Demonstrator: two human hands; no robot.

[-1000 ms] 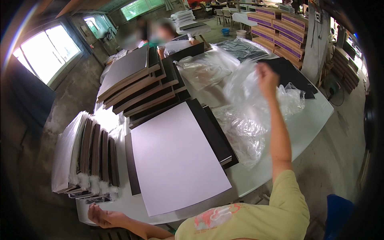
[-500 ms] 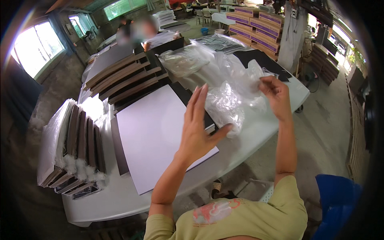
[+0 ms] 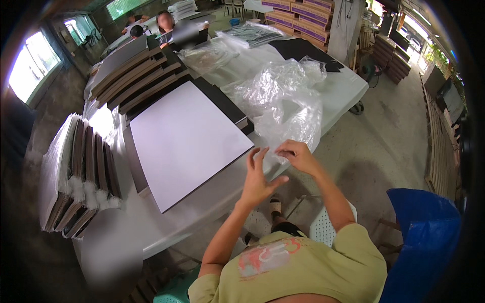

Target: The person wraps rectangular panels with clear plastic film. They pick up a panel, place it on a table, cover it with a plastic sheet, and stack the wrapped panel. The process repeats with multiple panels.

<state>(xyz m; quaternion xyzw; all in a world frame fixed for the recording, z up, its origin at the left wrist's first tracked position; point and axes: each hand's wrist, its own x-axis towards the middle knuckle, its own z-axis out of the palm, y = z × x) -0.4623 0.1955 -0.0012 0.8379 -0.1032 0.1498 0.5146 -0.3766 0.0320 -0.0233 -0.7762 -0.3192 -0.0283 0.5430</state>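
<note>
At the table's near edge, my right hand [image 3: 298, 155] pinches the edge of a clear plastic bag [image 3: 298, 118], which lies crumpled across the table. My left hand [image 3: 259, 183] is just left of it, thumb and fingers spread, holding nothing. A large white rectangular board [image 3: 189, 146] lies flat on the table to the left of both hands. Beneath and beyond that board are dark boards [image 3: 220, 103], partly covered by it.
Stacked dark boards [image 3: 144, 76] lie farther back, and plastic-wrapped panels [image 3: 76, 171] stand at the left. The white table [image 3: 346, 93] ends on my right. A blue-covered object [image 3: 424, 237] and a perforated stool [image 3: 323, 227] are nearby. Other people sit across the table.
My right hand has come down toward me, drawing the plastic bag to the table's near edge. My left hand has moved down from over the white board. The view has shifted slightly.
</note>
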